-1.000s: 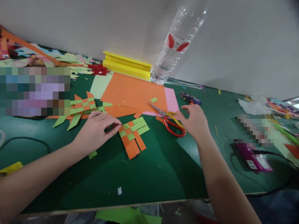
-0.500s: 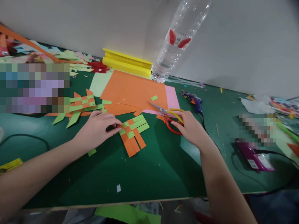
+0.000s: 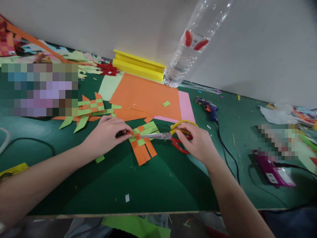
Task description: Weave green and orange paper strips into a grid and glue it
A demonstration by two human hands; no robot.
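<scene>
A small mat woven from orange and green paper strips lies on the green table. My left hand pinches its left edge, fingers closed on the paper. My right hand grips the yellow and red handles of a pair of scissors. The blades point left and reach over the woven mat.
Orange sheets over a pink one lie behind. A second woven piece sits at left. A clear bottle and yellow folded paper stand by the wall. A glue gun with its cord and a purple device lie right.
My right hand reached the scissors, took hold of them and swung the blades left onto the woven mat. My left hand has stayed on the mat's edge.
</scene>
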